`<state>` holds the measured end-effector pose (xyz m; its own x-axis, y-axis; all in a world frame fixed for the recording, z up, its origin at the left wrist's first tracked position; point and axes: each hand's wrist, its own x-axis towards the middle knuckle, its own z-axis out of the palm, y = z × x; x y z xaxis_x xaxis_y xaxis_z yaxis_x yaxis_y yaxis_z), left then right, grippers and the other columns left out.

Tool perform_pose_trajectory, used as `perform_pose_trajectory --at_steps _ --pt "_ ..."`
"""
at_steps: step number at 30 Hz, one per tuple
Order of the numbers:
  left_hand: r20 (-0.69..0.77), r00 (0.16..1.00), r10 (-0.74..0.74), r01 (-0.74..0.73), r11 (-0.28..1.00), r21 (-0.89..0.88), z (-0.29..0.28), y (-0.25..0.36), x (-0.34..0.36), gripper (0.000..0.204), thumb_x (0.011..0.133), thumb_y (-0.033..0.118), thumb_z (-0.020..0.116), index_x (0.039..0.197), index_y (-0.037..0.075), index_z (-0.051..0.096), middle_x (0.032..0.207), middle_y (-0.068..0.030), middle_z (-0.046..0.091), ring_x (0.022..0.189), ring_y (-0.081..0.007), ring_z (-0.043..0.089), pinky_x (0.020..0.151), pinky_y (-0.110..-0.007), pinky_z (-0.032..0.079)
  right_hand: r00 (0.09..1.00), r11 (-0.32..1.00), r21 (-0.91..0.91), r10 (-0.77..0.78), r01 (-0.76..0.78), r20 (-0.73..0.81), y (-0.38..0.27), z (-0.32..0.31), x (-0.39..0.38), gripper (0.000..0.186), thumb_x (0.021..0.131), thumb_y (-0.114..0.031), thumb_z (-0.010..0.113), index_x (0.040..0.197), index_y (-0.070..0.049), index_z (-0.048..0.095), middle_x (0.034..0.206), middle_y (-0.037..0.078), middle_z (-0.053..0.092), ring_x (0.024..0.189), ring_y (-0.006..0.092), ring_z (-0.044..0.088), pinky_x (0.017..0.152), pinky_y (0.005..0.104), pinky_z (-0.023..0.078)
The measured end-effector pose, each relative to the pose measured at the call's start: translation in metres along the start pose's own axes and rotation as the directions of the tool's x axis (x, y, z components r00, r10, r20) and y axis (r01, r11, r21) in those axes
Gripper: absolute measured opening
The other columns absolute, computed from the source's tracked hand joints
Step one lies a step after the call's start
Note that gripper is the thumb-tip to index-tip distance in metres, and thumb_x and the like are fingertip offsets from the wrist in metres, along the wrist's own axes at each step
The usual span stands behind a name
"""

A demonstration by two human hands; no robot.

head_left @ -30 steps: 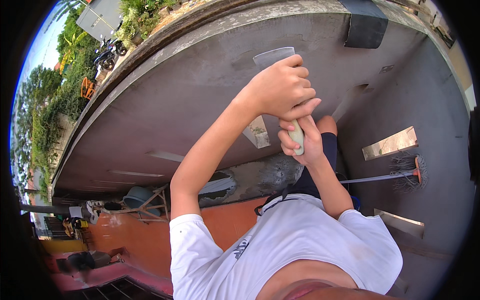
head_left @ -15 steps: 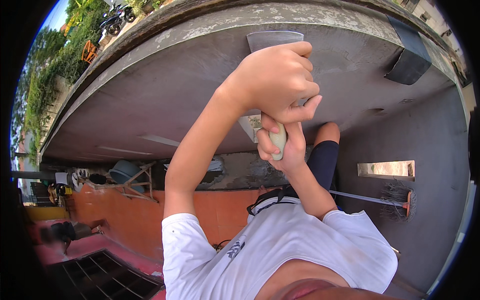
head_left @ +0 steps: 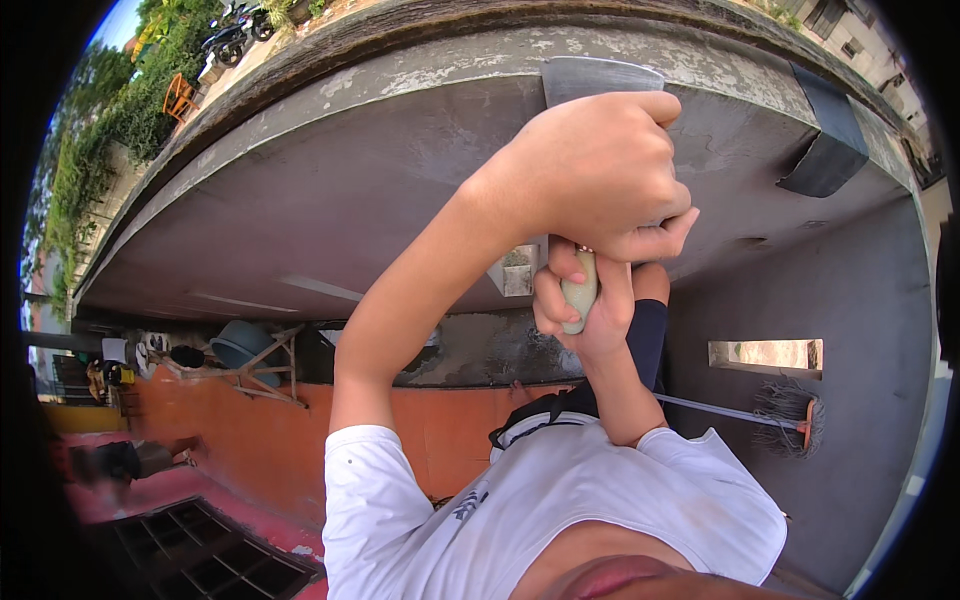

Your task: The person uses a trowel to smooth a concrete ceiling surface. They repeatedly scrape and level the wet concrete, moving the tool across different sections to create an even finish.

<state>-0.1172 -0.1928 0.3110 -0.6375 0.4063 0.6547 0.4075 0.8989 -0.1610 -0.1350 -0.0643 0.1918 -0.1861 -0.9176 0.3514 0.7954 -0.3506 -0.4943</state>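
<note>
The grey concrete ceiling slab [head_left: 330, 190] is the largest thing and fills the upper half of the view, with its pale worn edge running along 12 o'clock. At 3 o'clock a grey wall [head_left: 860, 300] goes down, and it has a small rectangular opening [head_left: 765, 353]. At 8 o'clock an orange-red wall [head_left: 220, 430] stands over a red floor, and a dark metal grate [head_left: 200, 560] lies at 7 o'clock. The person's white T-shirt [head_left: 560, 510] takes the bottom, at 6 o'clock.

The left forearm rises from the shirt toward 1 o'clock. The left hand [head_left: 600, 170] is closed as a fist around the upper part of a trowel, and it hides the place where the handle meets the flat grey metal blade [head_left: 600, 78]. The blade shows above the knuckles, against the slab edge at 12 o'clock. The right hand [head_left: 585, 300] is just below the left one and touching it; its fingers are wrapped tight on the pale green handle [head_left: 580, 295], of which only a short part shows between them.

A broom [head_left: 785, 415] leans by the wall at 4 o'clock. A dark patch [head_left: 825, 135] sits on the slab at 2 o'clock. A blue tub [head_left: 240, 343] on a wooden stand is at 9 o'clock, and green trees [head_left: 90, 150] show at 10 o'clock.
</note>
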Motion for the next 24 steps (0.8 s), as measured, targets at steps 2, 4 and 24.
perform_pose_trajectory --at_steps 2,4,24 --pt "0.006 1.000 -0.030 0.029 0.998 0.057 0.018 0.011 -0.013 0.043 0.078 0.024 0.070 0.045 0.013 0.045 0.045 0.0007 0.040 0.050 -0.0194 0.036 0.056 -0.031 0.037 0.997 0.998 0.034 0.061 -0.059 -0.043 0.002 -0.019 -0.017 0.039 0.108 -0.038 0.033 0.124 -0.005 0.046 0.082 0.002 0.041 0.043 0.0092 0.033 0.033 0.0247 0.030" --pt "-0.008 0.997 -0.075 0.075 0.997 0.034 0.033 0.017 -0.026 0.043 0.079 0.024 0.070 0.046 0.013 0.045 0.045 0.0009 0.040 0.051 -0.0188 0.037 0.056 -0.031 0.037 0.989 0.993 -0.003 0.113 -0.114 -0.094 0.003 -0.033 -0.029 0.041 0.108 -0.039 0.032 0.123 -0.003 0.046 0.080 0.002 0.041 0.043 0.0096 0.033 0.033 0.0248 0.030" --pt "0.082 0.993 -0.086 0.100 0.977 -0.186 0.035 0.014 -0.050 0.030 0.068 0.027 0.063 0.045 0.013 0.051 0.045 -0.0010 0.048 0.051 -0.0170 0.041 0.063 -0.028 0.039 0.972 0.958 0.187 0.230 -0.219 -0.044 0.036 -0.045 -0.039 0.039 0.103 -0.045 0.041 0.107 -0.007 0.047 0.079 0.000 0.041 0.048 0.0127 0.034 0.040 0.0288 0.026"
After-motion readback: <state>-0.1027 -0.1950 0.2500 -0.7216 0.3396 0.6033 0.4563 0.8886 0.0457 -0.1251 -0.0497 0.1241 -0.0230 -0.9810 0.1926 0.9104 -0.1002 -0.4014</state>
